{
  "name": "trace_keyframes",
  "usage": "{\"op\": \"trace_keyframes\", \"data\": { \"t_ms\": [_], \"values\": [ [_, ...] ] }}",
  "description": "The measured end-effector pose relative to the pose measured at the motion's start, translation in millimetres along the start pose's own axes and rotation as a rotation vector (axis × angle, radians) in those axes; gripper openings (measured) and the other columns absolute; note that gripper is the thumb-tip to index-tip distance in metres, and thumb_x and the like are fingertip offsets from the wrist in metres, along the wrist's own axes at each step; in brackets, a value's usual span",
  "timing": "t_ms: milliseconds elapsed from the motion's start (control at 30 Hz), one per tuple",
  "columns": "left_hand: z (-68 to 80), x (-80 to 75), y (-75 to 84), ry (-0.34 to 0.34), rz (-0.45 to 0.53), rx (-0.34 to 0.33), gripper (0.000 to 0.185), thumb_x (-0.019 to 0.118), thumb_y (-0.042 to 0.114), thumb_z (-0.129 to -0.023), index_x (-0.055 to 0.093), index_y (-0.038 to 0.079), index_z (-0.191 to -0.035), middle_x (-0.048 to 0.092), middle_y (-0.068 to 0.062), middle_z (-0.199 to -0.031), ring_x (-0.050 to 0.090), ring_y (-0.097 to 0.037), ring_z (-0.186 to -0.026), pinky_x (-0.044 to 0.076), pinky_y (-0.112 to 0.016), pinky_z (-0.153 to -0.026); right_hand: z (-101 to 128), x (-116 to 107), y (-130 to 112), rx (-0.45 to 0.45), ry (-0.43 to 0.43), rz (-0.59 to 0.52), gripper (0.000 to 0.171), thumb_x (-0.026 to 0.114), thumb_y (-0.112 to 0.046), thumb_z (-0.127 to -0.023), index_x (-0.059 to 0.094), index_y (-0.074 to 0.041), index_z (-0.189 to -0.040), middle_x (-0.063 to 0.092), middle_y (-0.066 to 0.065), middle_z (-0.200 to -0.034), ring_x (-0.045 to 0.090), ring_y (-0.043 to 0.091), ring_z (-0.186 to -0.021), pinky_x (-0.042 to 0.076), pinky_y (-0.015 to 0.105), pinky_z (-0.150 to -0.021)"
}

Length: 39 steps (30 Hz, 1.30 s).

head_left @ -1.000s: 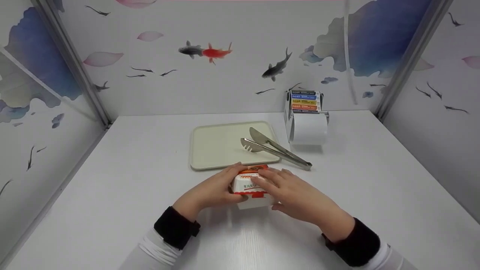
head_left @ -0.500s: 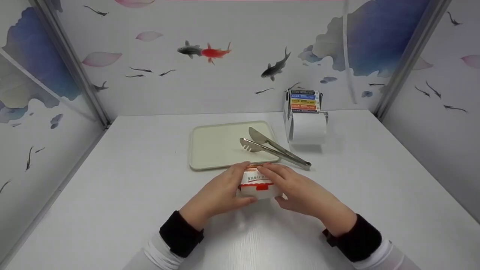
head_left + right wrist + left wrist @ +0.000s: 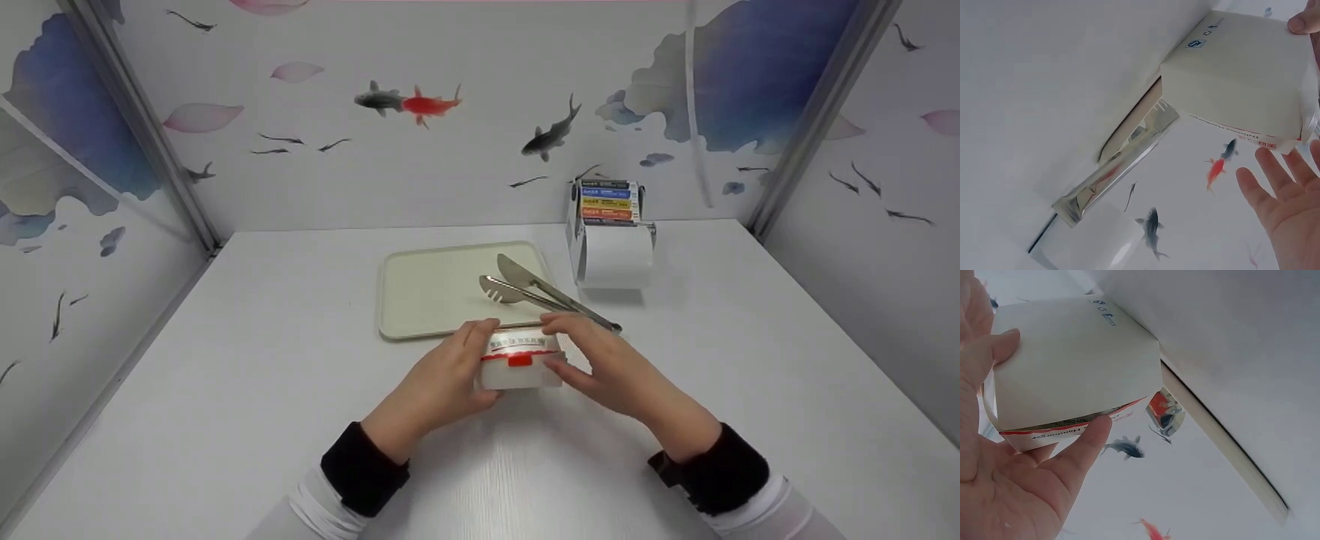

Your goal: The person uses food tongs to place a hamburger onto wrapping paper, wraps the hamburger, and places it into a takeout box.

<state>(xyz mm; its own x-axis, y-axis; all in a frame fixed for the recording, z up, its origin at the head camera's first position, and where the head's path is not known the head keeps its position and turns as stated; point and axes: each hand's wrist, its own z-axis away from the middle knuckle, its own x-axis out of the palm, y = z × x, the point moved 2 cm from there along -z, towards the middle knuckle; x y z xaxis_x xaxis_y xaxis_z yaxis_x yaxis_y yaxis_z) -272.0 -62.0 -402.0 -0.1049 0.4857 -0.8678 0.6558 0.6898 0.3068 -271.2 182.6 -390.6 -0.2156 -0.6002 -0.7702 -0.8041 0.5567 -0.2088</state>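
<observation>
A white paper hamburger box [image 3: 517, 375] with a red scalloped edge and red tab is held off the table in the middle of the head view. My left hand [image 3: 439, 386] grips it from the left; in the left wrist view the thumb lies against the plain underside of the box [image 3: 1078, 365] and the fingers against its lid side. My right hand [image 3: 615, 367] is at the right side, its fingers spread and fairly straight, near the lid and side of the box [image 3: 1235, 79]. Whether its fingertips touch the card cannot be told. The box's contents are hidden.
Behind the box lies a pale green tray [image 3: 427, 292], with metal tongs [image 3: 562, 304] resting partly across its right side. A holder with coloured boxes and a white roll [image 3: 619, 255] stands at the back right. Patterned walls surround the white table [image 3: 262, 337].
Both hands have moved the box slightly forward and right, and its front has turned more upright. My right hand's fingers have lifted from over the lid and spread outward.
</observation>
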Motion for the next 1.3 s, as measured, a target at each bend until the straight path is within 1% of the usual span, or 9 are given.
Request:
{"op": "trace_keyframes", "data": {
  "t_ms": [133, 267, 400, 500, 667, 800, 900, 1100, 1300],
  "values": [
    [-0.1, -1.0, 1.3, -0.014, 0.005, -0.006, 0.085, 0.087, 0.026, -0.084, 0.039, 0.006, -0.151, 0.061, -0.013, -0.140, 0.066, -0.031, -0.121, 0.057, -0.043, -0.107, -2.7, -3.9, 1.5, 0.134, -0.033, -0.024, 0.043, 0.081, -0.008, -0.091, 0.061, -0.007, -0.129, 0.069, 0.009, -0.132, 0.072, 0.025, -0.110, 0.062, 0.039, -0.094],
    [0.1, -0.5, 1.7, -0.020, 0.019, -0.026, 0.085, 0.087, 0.024, -0.084, 0.038, 0.007, -0.151, 0.061, -0.012, -0.140, 0.065, -0.031, -0.122, 0.057, -0.043, -0.107, -3.6, -6.0, 6.1, 0.394, -0.140, -0.240, 0.047, 0.079, -0.012, -0.094, 0.057, -0.006, -0.135, 0.067, 0.012, -0.132, 0.071, 0.022, -0.098, 0.061, 0.032, -0.084],
    [-0.3, 0.5, 0.6, -0.017, 0.029, -0.062, 0.084, 0.086, 0.025, -0.084, 0.038, 0.007, -0.152, 0.060, -0.012, -0.141, 0.067, -0.031, -0.118, 0.058, -0.044, -0.103, -4.3, -9.6, 12.6, 0.710, -0.128, -0.430, 0.030, 0.077, -0.016, -0.096, 0.061, -0.004, -0.118, 0.068, 0.012, -0.116, 0.068, 0.017, -0.093, 0.056, 0.026, -0.078],
    [-0.5, 0.7, 0.1, -0.009, 0.043, -0.102, 0.085, 0.086, 0.026, -0.085, 0.039, 0.006, -0.152, 0.059, -0.013, -0.142, 0.069, -0.031, -0.112, 0.060, -0.044, -0.100, -4.8, -9.6, 13.8, 0.843, -0.110, -0.551, 0.023, 0.073, -0.017, -0.099, 0.062, -0.001, -0.112, 0.065, 0.006, -0.102, 0.062, 0.013, -0.083, 0.053, 0.023, -0.070],
    [-0.9, 0.6, 1.5, -0.005, 0.036, -0.146, 0.084, 0.086, 0.029, -0.086, 0.039, 0.005, -0.151, 0.058, -0.014, -0.141, 0.071, -0.033, -0.093, 0.062, -0.045, -0.089, -5.4, -0.5, 12.5, 0.893, -0.114, -0.800, 0.017, 0.064, -0.012, -0.103, 0.060, 0.003, -0.111, 0.061, 0.003, -0.099, 0.064, 0.014, -0.074, 0.059, 0.025, -0.068],
    [-1.3, 0.4, 2.5, -0.023, 0.026, -0.180, 0.085, 0.086, 0.031, -0.086, 0.040, 0.006, -0.152, 0.059, -0.014, -0.143, 0.071, -0.034, -0.087, 0.063, -0.045, -0.085, -4.0, 6.1, 14.3, 0.935, -0.070, -0.909, 0.004, 0.062, -0.005, -0.103, 0.060, -0.002, -0.100, 0.060, 0.004, -0.101, 0.065, 0.014, -0.076, 0.063, 0.027, -0.072],
    [-1.7, 1.0, 2.6, -0.033, 0.023, -0.191, 0.086, 0.086, 0.031, -0.086, 0.040, 0.005, -0.153, 0.059, -0.016, -0.143, 0.072, -0.034, -0.087, 0.063, -0.045, -0.086, -3.7, 9.0, 14.2, 0.955, -0.036, -0.925, 0.008, 0.064, -0.002, -0.100, 0.062, -0.003, -0.092, 0.060, 0.008, -0.110, 0.064, 0.014, -0.077, 0.064, 0.027, -0.073],
    [-2.3, 3.0, 2.5, -0.041, -0.005, -0.187, 0.088, 0.087, 0.030, -0.084, 0.039, 0.005, -0.154, 0.059, -0.018, -0.141, 0.072, -0.036, -0.088, 0.064, -0.045, -0.086, -4.4, 12.3, 10.7, 0.948, -0.035, -0.840, 0.012, 0.071, -0.002, -0.097, 0.065, 0.002, -0.087, 0.058, 0.030, -0.141, 0.067, 0.014, -0.090, 0.063, 0.024, -0.072],
    [-0.1, 3.8, 1.6, 0.040, -0.059, -0.122, 0.086, 0.090, 0.029, -0.082, 0.043, 0.001, -0.149, 0.062, -0.019, -0.134, 0.073, -0.038, -0.081, 0.065, -0.045, -0.079, -2.5, 10.1, 8.0, 0.886, -0.035, -0.832, 0.016, 0.068, -0.002, -0.098, 0.072, 0.013, -0.103, 0.055, 0.032, -0.152, 0.070, 0.011, -0.106, 0.063, 0.024, -0.079]
  ]
}}
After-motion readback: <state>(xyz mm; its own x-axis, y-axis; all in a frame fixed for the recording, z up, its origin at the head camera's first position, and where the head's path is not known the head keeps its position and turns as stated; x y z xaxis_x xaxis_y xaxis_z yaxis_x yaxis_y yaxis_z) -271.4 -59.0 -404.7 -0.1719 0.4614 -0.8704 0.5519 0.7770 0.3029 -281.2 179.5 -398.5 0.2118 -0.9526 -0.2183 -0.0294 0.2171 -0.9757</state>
